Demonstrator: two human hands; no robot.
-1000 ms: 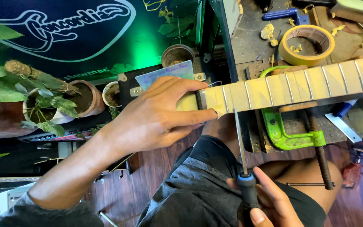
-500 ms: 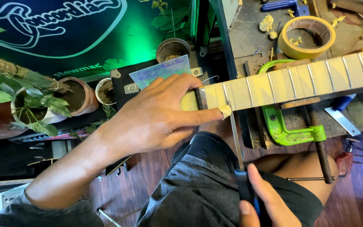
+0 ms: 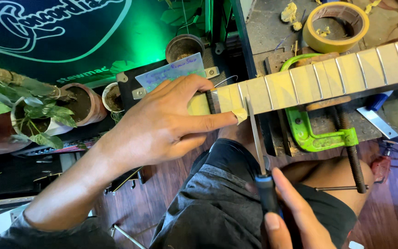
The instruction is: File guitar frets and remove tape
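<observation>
A guitar neck (image 3: 328,80), its fretboard covered in yellowish tape between the metal frets, sticks out left over the bench edge. My left hand (image 3: 162,122) grips its free end, with the thumb along the near edge beside a loose curl of tape (image 3: 240,115). My right hand (image 3: 291,216) holds a thin metal file (image 3: 255,133) by its dark handle. The file's tip rests on the fretboard close to the first frets. A green clamp (image 3: 318,133) pins the neck to the bench.
A roll of yellow tape (image 3: 337,20) lies on the bench behind the neck. Potted plants (image 3: 38,115) and small pots (image 3: 183,46) stand on the floor at left beside a dark case. My knees are under the neck.
The file has moved left along the neck and now rests nearer my left thumb. My right hand has risen further into view. The left hand keeps its grip.
</observation>
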